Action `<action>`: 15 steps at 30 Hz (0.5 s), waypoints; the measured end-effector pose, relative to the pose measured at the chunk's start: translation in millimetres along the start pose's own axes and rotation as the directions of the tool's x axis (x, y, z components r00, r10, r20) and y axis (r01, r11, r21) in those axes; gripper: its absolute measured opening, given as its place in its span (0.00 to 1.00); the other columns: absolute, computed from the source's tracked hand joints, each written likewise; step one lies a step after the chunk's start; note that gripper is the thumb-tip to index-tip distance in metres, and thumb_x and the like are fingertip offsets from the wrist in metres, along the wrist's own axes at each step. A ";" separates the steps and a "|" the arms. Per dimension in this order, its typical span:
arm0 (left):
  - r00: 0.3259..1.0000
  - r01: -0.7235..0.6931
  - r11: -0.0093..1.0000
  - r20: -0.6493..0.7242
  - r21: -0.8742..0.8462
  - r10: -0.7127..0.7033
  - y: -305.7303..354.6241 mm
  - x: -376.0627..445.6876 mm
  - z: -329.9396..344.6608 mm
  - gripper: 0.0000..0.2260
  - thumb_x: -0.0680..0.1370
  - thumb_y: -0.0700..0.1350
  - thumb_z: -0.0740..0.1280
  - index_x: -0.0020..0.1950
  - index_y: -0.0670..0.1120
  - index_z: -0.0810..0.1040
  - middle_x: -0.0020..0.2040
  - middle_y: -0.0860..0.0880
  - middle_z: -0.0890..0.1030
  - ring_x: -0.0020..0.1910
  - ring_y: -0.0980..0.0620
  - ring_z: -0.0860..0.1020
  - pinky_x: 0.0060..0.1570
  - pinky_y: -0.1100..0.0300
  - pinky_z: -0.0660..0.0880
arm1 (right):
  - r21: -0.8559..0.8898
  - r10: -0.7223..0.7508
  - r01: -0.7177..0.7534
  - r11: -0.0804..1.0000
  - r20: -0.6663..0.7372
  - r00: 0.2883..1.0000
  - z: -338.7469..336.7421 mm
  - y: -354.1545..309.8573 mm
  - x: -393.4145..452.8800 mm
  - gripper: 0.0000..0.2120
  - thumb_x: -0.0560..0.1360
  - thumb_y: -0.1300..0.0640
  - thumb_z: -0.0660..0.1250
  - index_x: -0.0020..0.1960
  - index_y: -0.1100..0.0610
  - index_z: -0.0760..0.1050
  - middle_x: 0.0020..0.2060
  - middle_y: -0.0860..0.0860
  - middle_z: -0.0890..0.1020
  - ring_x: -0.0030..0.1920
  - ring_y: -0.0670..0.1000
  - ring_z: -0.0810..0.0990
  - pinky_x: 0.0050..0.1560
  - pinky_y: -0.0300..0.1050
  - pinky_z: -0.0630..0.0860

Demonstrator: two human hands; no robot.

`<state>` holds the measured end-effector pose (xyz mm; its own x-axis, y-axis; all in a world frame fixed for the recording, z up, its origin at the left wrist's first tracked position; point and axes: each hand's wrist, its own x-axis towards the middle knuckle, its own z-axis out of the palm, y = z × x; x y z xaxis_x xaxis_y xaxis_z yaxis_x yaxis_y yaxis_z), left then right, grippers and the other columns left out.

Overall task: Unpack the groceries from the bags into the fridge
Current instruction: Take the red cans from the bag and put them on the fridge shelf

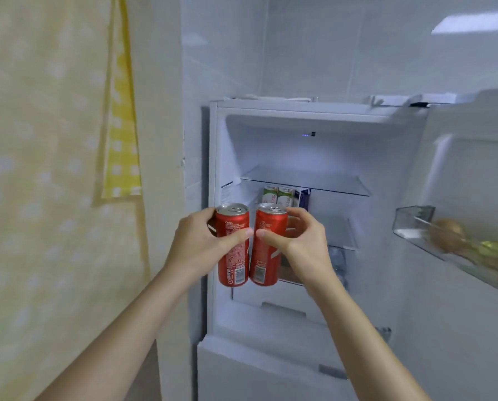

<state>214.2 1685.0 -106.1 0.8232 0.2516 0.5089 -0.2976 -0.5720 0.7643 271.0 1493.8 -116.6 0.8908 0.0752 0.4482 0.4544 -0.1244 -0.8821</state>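
The white fridge point(299, 111) stands open in front of me. My left hand point(197, 244) grips a tall red cola can point(232, 256), upright, in front of the fridge's left edge. My right hand point(299, 244) grips a second red cola can point(266, 256) right beside the first; the two cans nearly touch. Both are held at the height of the middle shelf. Behind them, under the glass shelf point(308, 182), stand two green-and-white cartons point(279, 198) and a purple carton point(304, 199).
The fridge door point(473, 175) is swung open on the right; its clear door bin point(415, 224) holds a brown round item and green produce. A yellow patterned curtain point(54, 169) and a yellow checked cloth point(123, 140) hang at left. A lower drawer front point(256, 369) sticks out below.
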 end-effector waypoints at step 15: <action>0.961 -0.137 0.982 0.221 -0.130 0.164 27.0 239.2 134.9 0.18 0.69 0.65 0.76 0.53 0.59 0.79 0.54 0.54 0.84 0.50 0.53 0.82 0.51 0.57 0.78 | -0.172 -0.062 -0.020 0.985 -0.462 0.885 -60.0 -0.8 191.7 0.26 0.69 0.50 0.82 0.63 0.49 0.76 0.53 0.48 0.84 0.47 0.47 0.85 0.49 0.51 0.85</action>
<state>468.3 1624.4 -17.2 0.8497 -0.0242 0.5267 -0.4679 -0.4952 0.7320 442.0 1448.9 -21.3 0.7645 -0.3828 0.5186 0.4311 -0.2946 -0.8529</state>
